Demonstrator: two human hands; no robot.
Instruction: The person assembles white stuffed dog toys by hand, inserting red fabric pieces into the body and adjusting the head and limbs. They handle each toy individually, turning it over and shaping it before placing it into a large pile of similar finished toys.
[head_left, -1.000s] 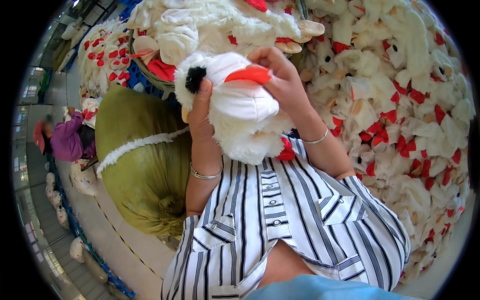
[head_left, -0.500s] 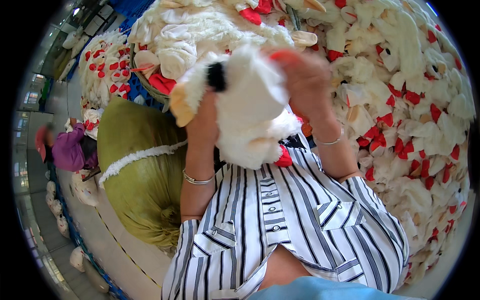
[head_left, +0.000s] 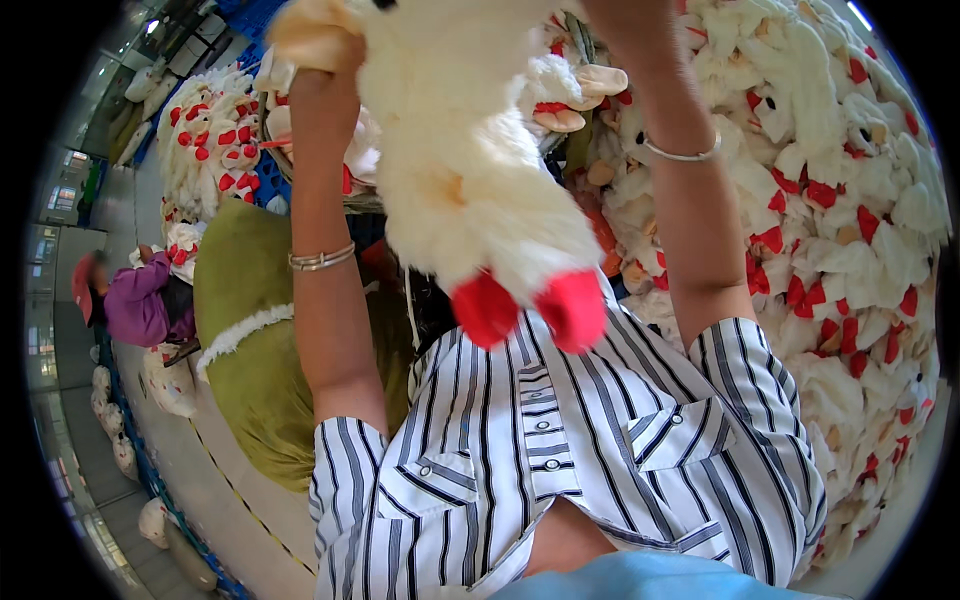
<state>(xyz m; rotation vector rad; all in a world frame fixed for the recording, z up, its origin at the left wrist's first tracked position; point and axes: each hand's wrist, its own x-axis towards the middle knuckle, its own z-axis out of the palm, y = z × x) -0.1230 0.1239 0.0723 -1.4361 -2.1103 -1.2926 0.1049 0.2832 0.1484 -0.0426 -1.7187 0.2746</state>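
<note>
A limp white furry plush toy skin (head_left: 470, 180) hangs in front of my chest, with two red feet (head_left: 572, 310) dangling at its lower end. My left hand (head_left: 325, 85) is closed on its upper left side, beside a cream-coloured flap (head_left: 312, 38). At the top edge, my right hand (head_left: 635, 30) grips the upper right of the same skin; its fingertips are cut off by the picture's edge. The upper part of the skin also runs out of view. Part of a black patch shows near the top.
A large pile of white plush skins with red parts (head_left: 800, 230) fills the right side. A stuffed green sack (head_left: 250, 350) stands by my left arm. Behind the held skin is a basket with more plush pieces (head_left: 570, 95). A person in purple (head_left: 140, 300) sits far left.
Both hands have moved up and apart, lifting the plush skin. It now hangs stretched longer, its red feet dangling. More of the basket behind shows on the right of it.
</note>
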